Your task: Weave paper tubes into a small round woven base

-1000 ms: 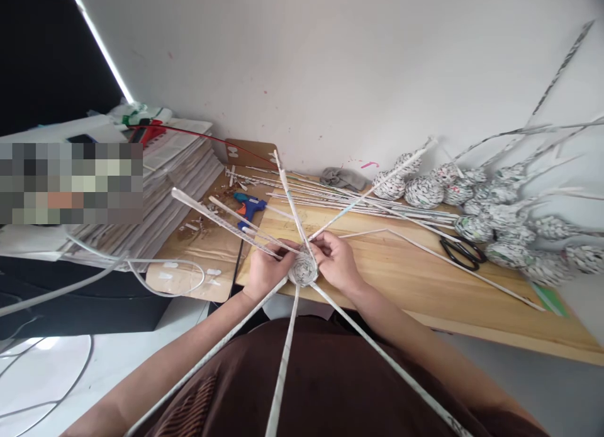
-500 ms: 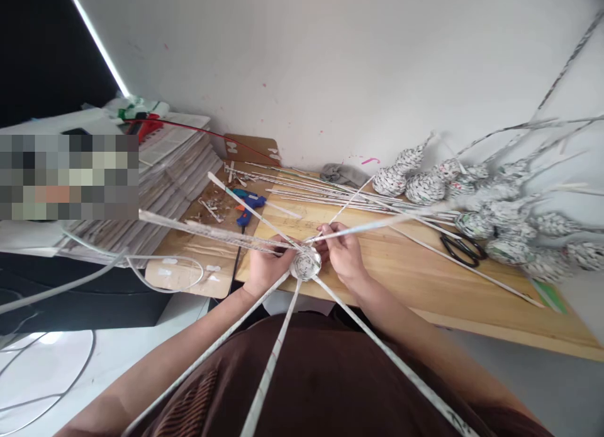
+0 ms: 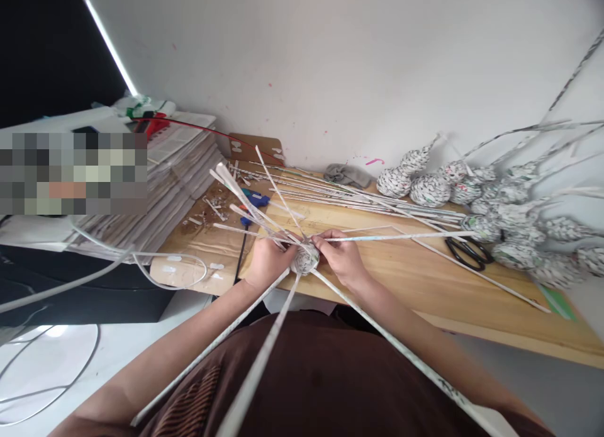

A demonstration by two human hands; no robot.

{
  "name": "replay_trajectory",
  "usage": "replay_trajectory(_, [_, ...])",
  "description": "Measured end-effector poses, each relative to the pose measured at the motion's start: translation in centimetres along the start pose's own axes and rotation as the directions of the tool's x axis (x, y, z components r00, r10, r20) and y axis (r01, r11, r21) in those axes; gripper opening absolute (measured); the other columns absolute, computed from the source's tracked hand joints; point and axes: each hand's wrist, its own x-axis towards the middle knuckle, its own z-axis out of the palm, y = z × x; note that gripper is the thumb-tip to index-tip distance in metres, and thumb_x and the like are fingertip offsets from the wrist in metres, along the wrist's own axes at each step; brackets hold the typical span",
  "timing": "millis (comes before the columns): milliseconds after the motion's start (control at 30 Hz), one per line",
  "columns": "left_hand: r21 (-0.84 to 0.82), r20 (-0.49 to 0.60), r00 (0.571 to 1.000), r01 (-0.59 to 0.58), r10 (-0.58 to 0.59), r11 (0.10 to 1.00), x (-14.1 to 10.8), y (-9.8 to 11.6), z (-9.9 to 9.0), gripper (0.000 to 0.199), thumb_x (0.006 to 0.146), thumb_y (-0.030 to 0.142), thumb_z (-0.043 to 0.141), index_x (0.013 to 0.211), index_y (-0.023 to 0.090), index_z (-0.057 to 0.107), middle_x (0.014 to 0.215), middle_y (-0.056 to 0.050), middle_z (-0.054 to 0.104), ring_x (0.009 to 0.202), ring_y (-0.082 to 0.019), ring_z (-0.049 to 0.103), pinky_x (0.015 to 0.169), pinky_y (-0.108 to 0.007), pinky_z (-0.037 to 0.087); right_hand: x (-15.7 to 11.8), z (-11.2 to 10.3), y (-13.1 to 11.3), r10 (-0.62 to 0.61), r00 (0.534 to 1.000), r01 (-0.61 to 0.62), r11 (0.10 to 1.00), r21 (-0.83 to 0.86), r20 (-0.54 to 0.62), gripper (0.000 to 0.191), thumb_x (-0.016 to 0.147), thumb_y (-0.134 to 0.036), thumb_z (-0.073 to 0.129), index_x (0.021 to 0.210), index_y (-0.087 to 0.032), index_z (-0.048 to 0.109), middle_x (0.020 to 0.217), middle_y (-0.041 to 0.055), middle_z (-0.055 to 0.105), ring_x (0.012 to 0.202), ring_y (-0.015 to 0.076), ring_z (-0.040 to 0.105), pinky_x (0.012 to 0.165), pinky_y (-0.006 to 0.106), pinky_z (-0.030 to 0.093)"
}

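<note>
A small round weave of rolled newspaper strips (image 3: 306, 259) sits between my hands, its long paper tubes spreading out in several directions. My left hand (image 3: 270, 259) is closed on its left side, the fingers partly hidden behind it. Several pale tubes (image 3: 238, 191) stick up and leftward past that hand. At the weave's upper right, my right hand (image 3: 340, 255) pinches a paper tube (image 3: 401, 237) that runs off to the right. Three more tubes extend down towards my body, over the brown clothing (image 3: 321, 368).
Finished woven paper gourds (image 3: 429, 188) crowd the table's right side by black-handled scissors (image 3: 467, 253). Loose paper tubes (image 3: 340, 194) lie along the back of the wooden table (image 3: 406, 279). A blue glue gun (image 3: 255, 199) and stacked newspapers (image 3: 189, 166) are at left.
The tube in my right hand has swung from slanting up to lying nearly level rightward. Tubes by my left hand now point more upward and spread apart. The view has shifted slightly.
</note>
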Motion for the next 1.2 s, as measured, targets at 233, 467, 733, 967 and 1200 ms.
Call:
replay_trajectory(233, [-0.270, 0.295, 0.953, 0.155, -0.072, 0.950, 1.2, -0.3, -0.9, 0.034, 0.070, 0.034, 0.077, 0.099, 0.016, 0.076, 0.086, -0.007, 0.079, 0.076, -0.024, 0.074, 0.068, -0.030, 0.058, 0.0, -0.2, 0.2, -0.016, 1.000, 0.016, 0.999, -0.036, 0.000, 0.021, 0.076, -0.040, 0.069, 0.072, -0.021, 0.059, 0.067, 0.0002, 0.066, 0.059, 0.0163, 0.059, 0.056, 0.028, 0.046])
replay_trajectory(467, [-0.383, 0.323, 0.939, 0.246, -0.120, 0.890, 1.8, -1.3, -0.4, 0.032, 0.068, 0.042, 0.075, 0.085, 0.014, 0.077, 0.082, -0.009, 0.078, 0.074, -0.024, 0.073, 0.072, -0.034, 0.059, -0.1, -0.1, 0.1, -0.120, 0.993, 0.122, 0.968, -0.219, 0.021, 0.018, 0.078, -0.036, 0.063, 0.071, -0.023, 0.054, 0.065, -0.0011, 0.060, 0.062, 0.0173, 0.057, 0.061, 0.029, 0.046])
replay_trajectory(733, [-0.284, 0.278, 0.949, 0.230, -0.149, 0.931, 2.1, -0.7, -0.3, 0.032, 0.067, 0.045, 0.075, 0.078, 0.014, 0.077, 0.073, -0.008, 0.077, 0.070, -0.025, 0.072, 0.069, -0.034, 0.058, -0.5, 0.1, -0.8, -0.191, 0.981, 0.194, 0.964, -0.179, 0.034, 0.013, 0.080, -0.033, 0.063, 0.075, -0.022, 0.058, 0.080, 0.0032, 0.069, 0.073, 0.0186, 0.063, 0.070, 0.032, 0.051])
replay_trajectory(967, [-0.381, 0.107, 0.991, 0.115, -0.079, 0.917, 1.4, 0.9, -0.4, 0.028, 0.070, 0.041, 0.075, 0.078, 0.014, 0.077, 0.077, -0.008, 0.078, 0.075, -0.025, 0.073, 0.070, -0.031, 0.059, -0.5, 0.3, -1.8, 0.152, 0.988, -0.155, 0.984, 0.093, 0.034, 0.029, 0.072, -0.046, 0.074, 0.076, -0.019, 0.069, 0.065, 0.0008, 0.067, 0.053, 0.0165, 0.061, 0.050, 0.030, 0.052])
replay_trajectory(1200, [-0.430, 0.187, 0.976, 0.183, -0.111, 0.884, 1.4, 0.9, -0.1, 0.030, 0.066, 0.041, 0.079, 0.081, 0.015, 0.077, 0.079, -0.007, 0.078, 0.075, -0.024, 0.073, 0.071, -0.032, 0.059, -0.4, 0.2, -1.4, 0.151, 0.988, -0.151, 0.972, 0.180, 0.015, 0.021, 0.066, -0.037, 0.076, 0.073, -0.019, 0.069, 0.066, 0.0003, 0.069, 0.054, 0.0155, 0.060, 0.051, 0.028, 0.052])
